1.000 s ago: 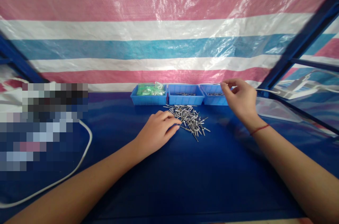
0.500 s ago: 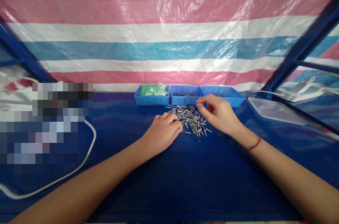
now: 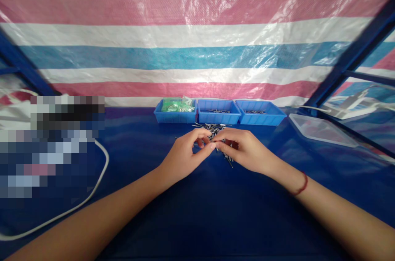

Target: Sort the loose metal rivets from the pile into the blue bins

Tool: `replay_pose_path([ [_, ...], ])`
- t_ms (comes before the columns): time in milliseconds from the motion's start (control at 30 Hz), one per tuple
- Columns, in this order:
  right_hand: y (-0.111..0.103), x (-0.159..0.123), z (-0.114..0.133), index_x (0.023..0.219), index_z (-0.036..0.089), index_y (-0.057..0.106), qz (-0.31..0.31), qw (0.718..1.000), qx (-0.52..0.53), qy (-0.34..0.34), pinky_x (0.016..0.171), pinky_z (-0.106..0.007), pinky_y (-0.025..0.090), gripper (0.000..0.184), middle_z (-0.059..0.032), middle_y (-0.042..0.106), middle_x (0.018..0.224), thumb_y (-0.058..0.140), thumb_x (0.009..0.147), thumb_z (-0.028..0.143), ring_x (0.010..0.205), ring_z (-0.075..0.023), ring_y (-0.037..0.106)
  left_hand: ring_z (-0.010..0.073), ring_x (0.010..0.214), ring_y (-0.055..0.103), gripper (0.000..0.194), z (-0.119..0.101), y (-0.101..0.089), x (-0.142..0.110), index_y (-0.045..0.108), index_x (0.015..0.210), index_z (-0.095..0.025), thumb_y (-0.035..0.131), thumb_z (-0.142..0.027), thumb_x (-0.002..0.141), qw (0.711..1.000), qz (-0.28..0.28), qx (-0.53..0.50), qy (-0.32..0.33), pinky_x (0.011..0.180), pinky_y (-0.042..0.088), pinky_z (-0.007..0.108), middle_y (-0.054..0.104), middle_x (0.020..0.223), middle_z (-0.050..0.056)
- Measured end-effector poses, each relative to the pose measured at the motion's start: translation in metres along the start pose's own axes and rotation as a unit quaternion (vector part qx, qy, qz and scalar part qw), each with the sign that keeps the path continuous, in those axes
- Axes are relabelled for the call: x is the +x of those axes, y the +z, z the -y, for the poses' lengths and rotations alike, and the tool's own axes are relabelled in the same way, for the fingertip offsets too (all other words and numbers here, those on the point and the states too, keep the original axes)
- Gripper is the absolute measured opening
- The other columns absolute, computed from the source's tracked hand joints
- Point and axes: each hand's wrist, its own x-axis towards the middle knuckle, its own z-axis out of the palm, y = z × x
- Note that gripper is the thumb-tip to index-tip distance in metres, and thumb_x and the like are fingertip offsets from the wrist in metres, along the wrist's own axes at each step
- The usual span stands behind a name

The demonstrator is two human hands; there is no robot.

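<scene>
Hands [image 3: 182, 152] over rivets [image 3: 212, 127], bin rims [image 3: 217, 113] behind, broad tabletop [image 3: 222, 211] nearer

Left arm [image 3: 108, 201] in from lower left, right arm [image 3: 336, 207] from lower right, both reaching forward. Left hand [image 3: 180, 154] and right hand [image 3: 248, 152] together mid-view, thumb tips close, contact unclear. Left thumb [image 3: 204, 154] extended, fingers bent; right thumb [image 3: 227, 151] and index near each other. Exact grip hidden.

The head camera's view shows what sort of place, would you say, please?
Probably a workshop bench: blue bins stand behind loose metal pins on a blue tabletop, with striped sheeting beyond.
</scene>
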Motion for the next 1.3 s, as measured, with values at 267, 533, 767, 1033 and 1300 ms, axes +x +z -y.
replay_pose_path([
  [267,0.002,0.001,0.004,0.086,0.017,0.068,-0.004,0.998,0.055,0.027,0.053,-0.023,0.042,0.020,-0.0030,0.066,0.077,0.053,0.088,0.030,0.061,-0.0115,0.056,0.0119,0.070,0.059,0.009,0.000,-0.003,0.001,0.063,0.089,-0.019,0.055,-0.024,0.085,1.000,-0.014,-0.011,0.004,0.067,0.047,0.023,0.067,0.079,-0.001],
  [533,0.003,0.001,0.007,0.086,0.017,0.066,0.015,0.995,0.077,0.054,0.047,-0.021,0.040,0.014,0.0000,0.063,0.069,0.056,0.085,0.026,0.051,-0.0085,0.050,0.0112,0.070,0.058,0.008,-0.001,-0.004,0.001,0.062,0.085,-0.019,0.055,-0.023,0.086,1.000,-0.025,-0.017,0.003,0.066,0.045,0.022,0.065,0.078,-0.001],
  [767,0.004,0.000,0.000,0.083,0.017,0.065,-0.070,0.992,0.077,0.068,0.046,-0.022,0.040,0.013,-0.0015,0.065,0.072,0.061,0.080,0.028,0.051,-0.0084,0.049,0.0112,0.073,0.057,0.007,0.001,-0.005,0.003,0.060,0.085,-0.019,0.054,-0.022,0.086,1.000,-0.023,-0.007,0.004,0.068,0.045,0.022,0.063,0.081,-0.001],
  [1033,-0.001,-0.002,0.010,0.083,0.016,0.065,-0.105,0.994,0.021,-0.010,0.052,-0.022,0.041,0.011,-0.0020,0.062,0.075,0.059,0.083,0.026,0.055,-0.0083,0.048,0.0125,0.077,0.059,0.009,0.006,-0.004,0.004,0.060,0.085,-0.018,0.053,-0.022,0.088,1.000,0.013,0.005,0.025,0.074,0.046,0.024,0.062,0.084,0.001],
  [1300,-0.016,0.004,-0.008,0.072,0.016,0.064,-0.137,0.989,-0.005,0.062,0.056,-0.024,0.042,0.013,-0.0015,0.064,0.069,0.056,0.080,0.023,0.058,-0.0112,0.054,0.0138,0.082,0.060,0.015,0.006,-0.006,0.003,0.059,0.100,-0.019,0.052,-0.023,0.088,0.999,-0.020,0.040,0.003,0.078,0.047,0.027,0.065,0.092,0.002],
])
